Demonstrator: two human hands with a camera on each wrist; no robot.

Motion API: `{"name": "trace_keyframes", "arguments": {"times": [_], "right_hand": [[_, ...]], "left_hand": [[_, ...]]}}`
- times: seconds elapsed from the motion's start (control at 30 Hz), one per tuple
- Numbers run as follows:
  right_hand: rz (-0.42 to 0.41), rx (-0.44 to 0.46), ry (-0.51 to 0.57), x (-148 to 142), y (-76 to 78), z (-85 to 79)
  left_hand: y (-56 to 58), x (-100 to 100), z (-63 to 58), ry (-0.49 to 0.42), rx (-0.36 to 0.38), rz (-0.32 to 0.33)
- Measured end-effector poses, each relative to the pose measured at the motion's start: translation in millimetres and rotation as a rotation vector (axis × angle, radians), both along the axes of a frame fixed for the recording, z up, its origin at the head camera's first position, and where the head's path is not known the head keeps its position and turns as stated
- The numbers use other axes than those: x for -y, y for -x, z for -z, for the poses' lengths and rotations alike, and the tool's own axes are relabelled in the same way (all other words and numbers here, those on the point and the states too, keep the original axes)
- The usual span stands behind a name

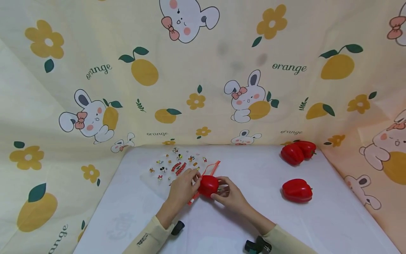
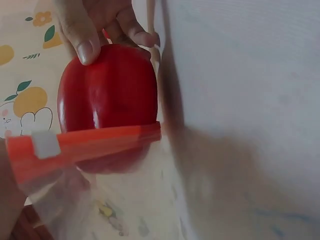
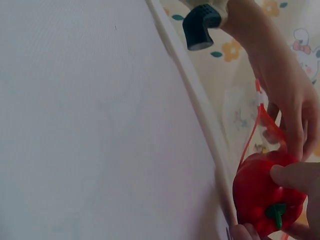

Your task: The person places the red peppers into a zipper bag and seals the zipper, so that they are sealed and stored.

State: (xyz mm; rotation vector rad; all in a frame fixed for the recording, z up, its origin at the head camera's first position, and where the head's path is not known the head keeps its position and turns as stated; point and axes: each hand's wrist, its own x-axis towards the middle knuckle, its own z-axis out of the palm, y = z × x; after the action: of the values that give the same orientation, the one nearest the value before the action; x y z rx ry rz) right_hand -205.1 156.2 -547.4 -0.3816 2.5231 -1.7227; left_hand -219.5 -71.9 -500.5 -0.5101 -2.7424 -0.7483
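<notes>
Well inside the surface's [image 1: 260, 183] side edges, the right hand [image 1: 232, 194] grips a pepper [image 1: 208, 186]. The left hand [image 1: 182, 187] pinches the bag rim [image 2: 105, 138] around its end.

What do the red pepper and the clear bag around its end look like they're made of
Red pepper: smooth and glossy, with bright highlights; perhaps moulded plastic or foam, though real waxy skin could look alike. Clear bag: probably thin, smooth plastic film, since the pepper's covered end shows through it.
</notes>
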Motion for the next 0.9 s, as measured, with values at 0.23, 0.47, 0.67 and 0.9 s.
{"name": "trace_keyframes", "arguments": {"times": [0.23, 0.47, 0.67, 0.9], "right_hand": [[0.002, 0.012, 0.023, 12.5, -0.7, 0.1], [-0.006, -0.004, 0.075, 21.7, 1.1, 0.5], [0.017, -0.008, 0.113, 30.9, 4.5, 2.4], [0.042, -0.048, 0.113, 38.6, 12.4, 7.9]], "left_hand": [[-0.1, -0.1, -2.6, 0.012, -0.017, 0.004], [-0.1, -0.3, -4.0, 0.006, -0.064, 0.009], [-0.8, -2.9, -3.7, -0.006, -0.089, 0.022], [-2.3, -4.1, -5.7, 0.003, -0.096, 0.035]]}}
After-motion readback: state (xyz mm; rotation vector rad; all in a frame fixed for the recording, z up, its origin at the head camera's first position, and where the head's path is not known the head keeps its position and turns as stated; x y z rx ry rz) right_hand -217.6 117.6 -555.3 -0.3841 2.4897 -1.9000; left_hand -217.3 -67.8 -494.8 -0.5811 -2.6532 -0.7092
